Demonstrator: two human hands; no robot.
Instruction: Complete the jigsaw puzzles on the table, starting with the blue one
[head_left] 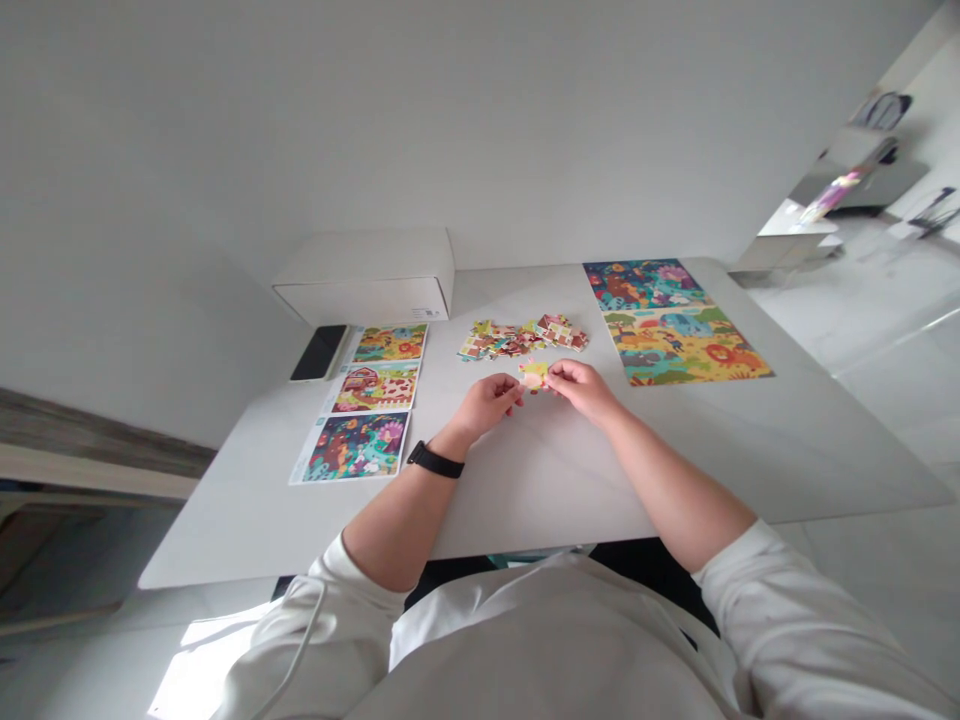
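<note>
Against a plain wall stands a white table [525,490], a white box [360,300] at its far left. Two large colorful pictures [671,325] lie adjoining at right; three smaller printed pictures [375,388] form a column at left. Between them sits a heap of puzzle pieces [523,340]. Just nearer, the left hand [487,402] and right hand [586,390] pinch a yellow-and-pink piece [535,376] between their fingertips.

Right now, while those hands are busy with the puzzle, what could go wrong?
The small jigsaw bit might slip, since only fingertips of the left hand and right hand hold it. The loose jigsaw pieces overlap, so one could hide under another. A bump might slide the smartphone off the nearby table edge.
</note>
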